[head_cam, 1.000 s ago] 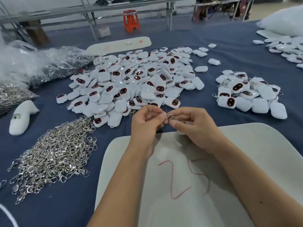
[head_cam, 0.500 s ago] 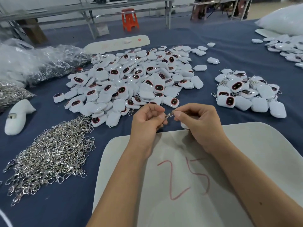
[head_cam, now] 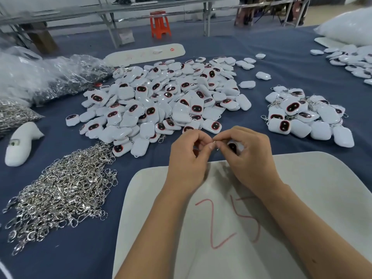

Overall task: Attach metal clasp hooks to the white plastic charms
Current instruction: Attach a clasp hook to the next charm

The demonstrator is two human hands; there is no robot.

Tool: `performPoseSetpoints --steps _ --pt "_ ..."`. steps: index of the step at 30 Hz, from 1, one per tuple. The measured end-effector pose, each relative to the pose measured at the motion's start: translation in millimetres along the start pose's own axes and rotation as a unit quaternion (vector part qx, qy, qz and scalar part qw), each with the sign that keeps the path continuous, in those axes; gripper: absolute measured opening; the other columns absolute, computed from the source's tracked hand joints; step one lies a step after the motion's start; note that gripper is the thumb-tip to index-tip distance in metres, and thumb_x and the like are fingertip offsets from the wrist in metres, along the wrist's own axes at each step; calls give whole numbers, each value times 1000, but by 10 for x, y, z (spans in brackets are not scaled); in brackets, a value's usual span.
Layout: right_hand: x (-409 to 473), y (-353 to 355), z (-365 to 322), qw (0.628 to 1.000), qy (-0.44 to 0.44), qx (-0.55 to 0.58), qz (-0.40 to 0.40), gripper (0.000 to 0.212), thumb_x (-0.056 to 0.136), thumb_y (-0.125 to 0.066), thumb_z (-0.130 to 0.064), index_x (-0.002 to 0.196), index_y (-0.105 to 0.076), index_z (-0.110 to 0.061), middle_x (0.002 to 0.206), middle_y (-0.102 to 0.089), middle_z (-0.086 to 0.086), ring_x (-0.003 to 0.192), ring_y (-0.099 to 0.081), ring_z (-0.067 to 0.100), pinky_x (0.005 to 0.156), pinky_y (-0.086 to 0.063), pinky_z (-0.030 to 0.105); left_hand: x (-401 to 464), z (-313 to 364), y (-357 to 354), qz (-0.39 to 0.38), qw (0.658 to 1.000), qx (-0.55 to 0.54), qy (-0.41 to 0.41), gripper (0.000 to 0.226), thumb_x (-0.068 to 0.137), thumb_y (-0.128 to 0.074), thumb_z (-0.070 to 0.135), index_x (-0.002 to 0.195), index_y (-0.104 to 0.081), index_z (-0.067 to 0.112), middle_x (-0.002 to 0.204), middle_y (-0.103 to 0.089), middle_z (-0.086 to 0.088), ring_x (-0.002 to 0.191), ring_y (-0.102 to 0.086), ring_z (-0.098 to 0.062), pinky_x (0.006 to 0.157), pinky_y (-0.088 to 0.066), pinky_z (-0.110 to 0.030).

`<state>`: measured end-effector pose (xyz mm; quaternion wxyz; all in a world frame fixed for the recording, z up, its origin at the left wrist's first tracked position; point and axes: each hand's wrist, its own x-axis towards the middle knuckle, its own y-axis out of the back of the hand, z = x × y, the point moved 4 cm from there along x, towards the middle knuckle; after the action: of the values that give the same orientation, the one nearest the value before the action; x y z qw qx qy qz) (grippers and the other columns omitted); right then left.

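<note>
My left hand (head_cam: pixel 187 158) and my right hand (head_cam: pixel 249 156) meet fingertip to fingertip above the far edge of a white board (head_cam: pixel 314 198). The left hand pinches a small metal clasp hook (head_cam: pixel 215 142), mostly hidden by fingers. The right hand curls round a white plastic charm (head_cam: pixel 233 146) with a dark red-rimmed face, and its fingertips also touch the hook. A big pile of loose white charms (head_cam: pixel 161 101) lies beyond the hands. A heap of silver clasp hooks (head_cam: pixel 60 190) lies to the left. A smaller pile of charms with hooks on them (head_cam: pixel 306 117) sits to the right.
The white board bears a red "25". Clear bags of hooks (head_cam: pixel 40 81) lie at the far left, with a white shoe-shaped form (head_cam: pixel 20 143) in front. A long white strip (head_cam: pixel 145 53) lies behind the big pile. More charms (head_cam: pixel 354 61) sit far right. The blue cloth (head_cam: pixel 281 63) covers the table.
Both hands have shifted slightly and closed together. The hook, earlier sticking out between the fingertips, is now mostly covered, and the charm's dark face now shows in my right hand.
</note>
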<state>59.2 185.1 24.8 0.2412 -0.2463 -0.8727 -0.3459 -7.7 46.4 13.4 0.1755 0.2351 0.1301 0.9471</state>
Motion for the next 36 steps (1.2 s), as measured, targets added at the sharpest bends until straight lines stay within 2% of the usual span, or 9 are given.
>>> performPoseSetpoints --steps 4,10,13,17,23,27,29,33,36 --pt "1 -22 81 994 -74 70 -26 9 90 -77 -5 94 -81 -12 88 -78 -8 85 -72 11 83 -57 27 -5 28 -16 -2 1000 -22 -9 7 90 -64 8 85 -63 12 83 -63 1 79 -60 -19 73 -51 -35" --pt "3 4 85 981 -100 167 -30 15 92 -77 -4 89 -79 -19 82 -77 -9 73 -66 8 72 -50 13 8 16 2 1 998 -58 -11 9 91 -63 10 86 -65 17 86 -66 0 83 -62 -20 76 -52 -34" --pt "-1 13 84 978 -101 181 -20 19 93 -75 -3 87 -77 -20 80 -74 -5 68 -59 18 69 -49 14 10 8 2 -6 998 -58 -6 12 92 -65 8 87 -67 18 86 -67 0 83 -62 -20 76 -52 -34" --pt "7 7 57 986 -71 152 -18 17 94 -71 2 89 -74 -14 80 -70 -6 68 -58 11 66 -47 16 5 20 3 -11 998 -65 -2 14 93 -66 9 88 -71 21 86 -71 6 84 -65 -17 78 -52 -30" --pt "17 26 12 999 41 28 -14 12 96 -70 3 92 -73 -8 86 -67 -2 77 -62 22 68 -51 39 -1 24 14 -26 996 -86 23 14 92 -67 4 85 -72 15 78 -70 5 73 -59 -7 70 -47 -19" --pt "13 36 33 998 54 29 -12 12 97 -70 1 92 -73 -10 86 -66 -3 76 -62 23 68 -50 43 4 28 12 -35 992 -119 34 10 90 -65 11 85 -72 15 77 -67 -8 69 -53 -13 68 -45 -31" --pt "11 42 41 998 59 28 -11 12 97 -70 1 92 -73 -10 85 -66 -3 75 -61 24 67 -50 43 0 37 16 -37 991 -120 34 13 91 -66 8 84 -72 17 77 -67 -10 69 -53 -13 68 -45 -31" --pt "19 39 25 998 64 19 -7 12 96 -70 2 91 -72 -9 85 -65 -3 73 -61 25 65 -49 42 -17 62 15 -36 993 -105 35 11 91 -61 13 84 -69 16 73 -63 7 67 -52 -8 66 -44 -22" --pt "6 30 21 998 39 47 -1 12 96 -70 1 92 -73 -10 85 -69 -6 76 -63 18 68 -52 33 -29 83 -8 -20 997 -66 25 14 95 -62 10 84 -67 17 73 -62 17 67 -53 -3 66 -42 -17"
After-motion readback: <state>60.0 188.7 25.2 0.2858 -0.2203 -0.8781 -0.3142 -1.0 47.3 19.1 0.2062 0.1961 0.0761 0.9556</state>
